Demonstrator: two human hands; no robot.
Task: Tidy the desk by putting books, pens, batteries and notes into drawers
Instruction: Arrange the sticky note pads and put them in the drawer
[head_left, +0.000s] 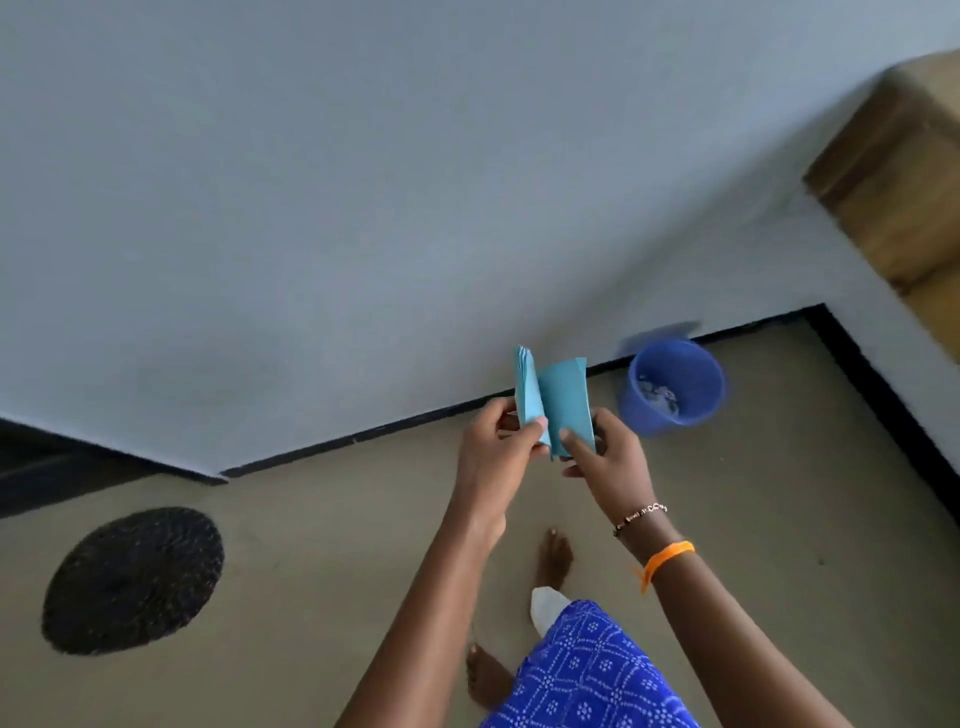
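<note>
Two hands up front: left hand (501, 439) and right hand (602, 452) each pinch blue notes (556, 400), fanned apart. Blue bin (675, 387) by wall beyond.

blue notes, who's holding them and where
Both hands hold the blue notes by the lower edge: left hand pinches the left stack, right hand the right sheet.

There is a single view, from the head camera, looking forward and steeply down from standing height. The frame is tilted, so the black skirting (415, 418) climbs from 8 o'clock toward 2 o'clock. The wall (363, 182) fills the upper half and the floor (311, 545) the lower, with both forearms entering close at 6 o'clock.
</note>
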